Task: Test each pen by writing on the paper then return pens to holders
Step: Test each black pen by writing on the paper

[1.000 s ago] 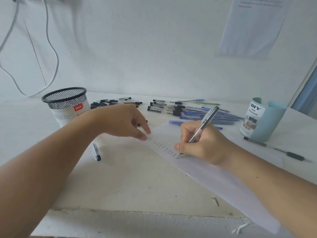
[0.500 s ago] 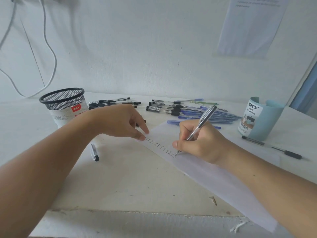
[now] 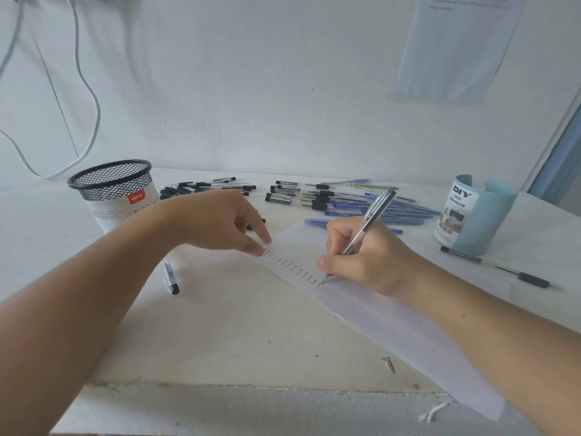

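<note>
The pen (image 3: 367,228) is standing tilted in the right hand (image 3: 371,262), which is gripping it low on the barrel and setting its tip on the paper (image 3: 393,322) at the near end of a column of written marks. The left hand (image 3: 220,221) is holding nothing, its fingers (image 3: 256,234) reaching down loosely and pressing the paper's far corner onto the table (image 3: 235,335). Loose black pens (image 3: 295,199) and blue pens (image 3: 393,212) are lying beyond the paper between the mesh holder (image 3: 116,190) on the left and the blue holder (image 3: 478,215) on the right, both holders standing upright.
</note>
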Demonstrator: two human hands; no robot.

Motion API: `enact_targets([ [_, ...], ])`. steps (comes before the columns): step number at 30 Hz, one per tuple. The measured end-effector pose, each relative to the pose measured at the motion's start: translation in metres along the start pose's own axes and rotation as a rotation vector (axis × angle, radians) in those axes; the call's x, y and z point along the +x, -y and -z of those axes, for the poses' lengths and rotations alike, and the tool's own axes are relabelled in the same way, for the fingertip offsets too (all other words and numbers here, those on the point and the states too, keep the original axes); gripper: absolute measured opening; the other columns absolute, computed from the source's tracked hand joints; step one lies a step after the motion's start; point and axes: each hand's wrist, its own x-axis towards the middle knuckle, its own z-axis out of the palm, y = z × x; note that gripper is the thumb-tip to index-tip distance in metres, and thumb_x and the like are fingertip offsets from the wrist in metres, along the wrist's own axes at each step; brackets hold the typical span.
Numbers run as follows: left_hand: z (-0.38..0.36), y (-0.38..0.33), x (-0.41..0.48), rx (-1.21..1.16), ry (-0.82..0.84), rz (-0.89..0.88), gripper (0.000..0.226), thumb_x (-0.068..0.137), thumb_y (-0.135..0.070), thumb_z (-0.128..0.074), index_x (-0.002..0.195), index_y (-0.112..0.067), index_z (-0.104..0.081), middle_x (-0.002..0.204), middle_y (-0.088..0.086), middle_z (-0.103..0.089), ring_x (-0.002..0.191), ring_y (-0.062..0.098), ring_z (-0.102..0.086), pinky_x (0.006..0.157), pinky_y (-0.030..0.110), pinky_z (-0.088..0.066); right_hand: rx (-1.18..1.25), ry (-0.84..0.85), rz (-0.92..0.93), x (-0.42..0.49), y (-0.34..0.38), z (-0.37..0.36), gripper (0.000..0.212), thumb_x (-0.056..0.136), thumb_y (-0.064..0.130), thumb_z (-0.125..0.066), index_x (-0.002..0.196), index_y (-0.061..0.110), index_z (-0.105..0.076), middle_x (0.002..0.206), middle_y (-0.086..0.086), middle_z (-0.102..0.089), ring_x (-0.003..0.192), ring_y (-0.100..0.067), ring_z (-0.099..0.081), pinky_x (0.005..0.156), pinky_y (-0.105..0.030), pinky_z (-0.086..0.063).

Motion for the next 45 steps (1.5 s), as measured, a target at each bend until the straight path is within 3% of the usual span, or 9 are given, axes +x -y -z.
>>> enact_targets([
  [10, 0.001, 0.001, 0.001, -0.005, 0.0, -0.002, 0.017, 0.082, -0.048, -0.081, 0.098, -0.052, -0.077, 0.058, -0.023, -0.054, 0.053, -0.001, -0.049, 0.062, 0.021, -0.038, 0.759, -0.126, -0.141, 0.005, 0.022, 0.021, 0.007, 0.067, 0.004, -0.034, 0.068, 0.011, -0.035, 0.066, -0.017, -0.051, 0.05, -0.018, -0.027, 0.047, -0.025, -0.026],
  [14, 0.001, 0.001, 0.002, 0.006, -0.002, 0.002, 0.017, 0.082, -0.049, -0.081, 0.098, -0.054, -0.076, 0.059, -0.023, -0.054, 0.054, -0.002, -0.05, 0.062, 0.021, -0.039, 0.752, -0.223, -0.275, 0.01, 0.017, 0.031, 0.041, 0.084, -0.011, -0.034, 0.109, 0.018, -0.049, 0.07, -0.012, -0.055, 0.039, -0.014, -0.026, 0.041, -0.018, -0.026],
  [17, 0.001, 0.0, 0.001, 0.018, 0.007, 0.008, 0.018, 0.083, -0.049, -0.081, 0.1, -0.053, -0.076, 0.059, -0.026, -0.054, 0.054, -0.003, -0.05, 0.062, 0.02, -0.038, 0.769, -0.162, -0.27, 0.011, 0.018, 0.036, 0.019, 0.103, 0.029, -0.051, 0.119, 0.02, -0.057, 0.072, -0.008, -0.053, 0.044, -0.011, -0.019, 0.042, -0.019, -0.017],
  [20, 0.001, -0.001, 0.0, 0.021, 0.006, 0.013, 0.018, 0.083, -0.049, -0.08, 0.101, -0.053, -0.076, 0.059, -0.026, -0.054, 0.054, -0.003, -0.051, 0.062, 0.02, -0.038, 0.74, -0.137, -0.221, 0.012, 0.016, 0.035, 0.048, 0.104, 0.052, -0.043, 0.123, 0.013, -0.061, 0.066, -0.005, -0.047, 0.049, -0.013, -0.018, 0.044, -0.022, -0.017],
  [27, 0.001, -0.001, -0.001, 0.01, 0.006, 0.018, 0.017, 0.083, -0.05, -0.08, 0.099, -0.053, -0.076, 0.059, -0.025, -0.054, 0.054, -0.003, -0.05, 0.063, 0.021, -0.04, 0.642, -0.15, -0.151, 0.011, 0.013, 0.031, 0.032, 0.095, 0.042, -0.058, 0.091, 0.01, -0.065, 0.063, -0.002, -0.029, 0.054, -0.016, -0.019, 0.05, -0.029, -0.013],
  [34, 0.001, -0.001, -0.002, -0.005, 0.0, 0.022, 0.018, 0.082, -0.05, -0.081, 0.099, -0.054, -0.076, 0.059, -0.023, -0.054, 0.053, -0.002, -0.05, 0.064, 0.022, -0.041, 0.626, -0.12, -0.139, 0.017, 0.022, 0.024, 0.032, 0.101, 0.01, -0.043, 0.121, 0.004, -0.067, 0.073, -0.006, -0.044, 0.056, -0.017, -0.033, 0.052, -0.034, -0.019],
  [37, 0.0, -0.001, -0.002, -0.017, 0.007, 0.033, 0.018, 0.082, -0.05, -0.081, 0.1, -0.053, -0.076, 0.059, -0.022, -0.055, 0.054, -0.001, -0.05, 0.064, 0.021, -0.042, 0.396, -0.121, -0.058, 0.034, 0.038, 0.027, 0.042, 0.09, -0.013, -0.035, 0.11, -0.005, -0.071, 0.075, -0.015, -0.045, 0.06, -0.026, -0.043, 0.056, -0.033, -0.042],
  [41, 0.001, -0.002, -0.001, -0.023, 0.015, 0.047, 0.018, 0.083, -0.05, -0.08, 0.1, -0.053, -0.076, 0.058, -0.023, -0.055, 0.052, -0.002, -0.051, 0.064, 0.021, -0.041, -0.281, -0.15, -0.06, 0.087, 0.04, 0.04, 0.035, 0.089, -0.002, -0.045, 0.099, 0.008, -0.078, 0.076, -0.01, -0.056, 0.064, -0.023, -0.051, 0.068, -0.036, -0.057],
  [45, 0.002, -0.005, -0.002, -0.028, 0.022, 0.052, 0.019, 0.086, -0.047, -0.079, 0.104, -0.049, -0.076, 0.059, -0.019, -0.055, 0.052, -0.005, -0.051, 0.058, 0.015, -0.037, -0.654, -0.11, -0.081, 0.144, 0.014, 0.042, 0.036, 0.094, 0.003, -0.054, 0.12, 0.017, -0.075, 0.127, -0.003, -0.068, 0.113, -0.02, -0.062, 0.092, -0.026, -0.047],
])
